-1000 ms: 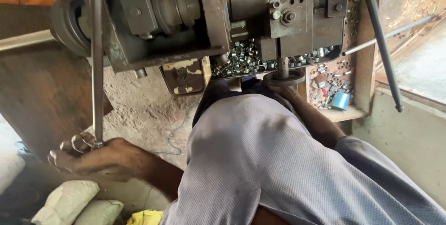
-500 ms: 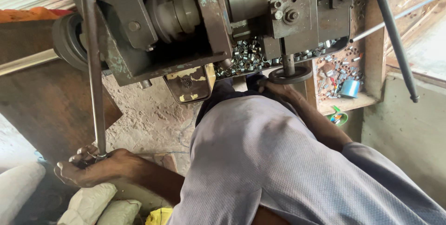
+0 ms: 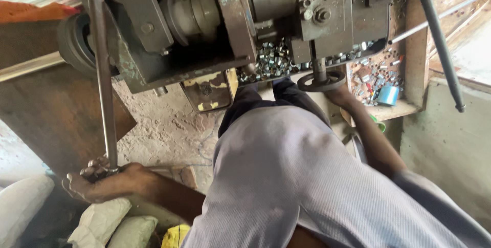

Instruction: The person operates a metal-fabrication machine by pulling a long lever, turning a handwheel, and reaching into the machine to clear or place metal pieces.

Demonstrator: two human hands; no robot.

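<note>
My left hand (image 3: pixel 99 182) is closed around the lower end of a long steel bar (image 3: pixel 101 69) that runs up into a greasy green-grey machine (image 3: pixel 204 23). My right hand (image 3: pixel 335 90) reaches forward under the machine and touches a small round handwheel (image 3: pixel 322 80); its fingers are mostly hidden by the wheel. My body in a light grey shirt (image 3: pixel 302 176) fills the middle. Several small shiny metal pieces (image 3: pixel 271 61) lie heaped under the machine head.
A wooden shelf (image 3: pixel 388 110) at right holds scattered small parts and a blue cylinder (image 3: pixel 387 94). A dark lever rod (image 3: pixel 437 38) slants down at the far right. White sacks (image 3: pixel 102 222) lie at lower left; a dirt floor (image 3: pixel 169 130) shows below the machine.
The view has shifted a little, so the machine sits lower and closer. My left hand stays clamped on the bar and has slid slightly lower. My right hand stays at the handwheel.
</note>
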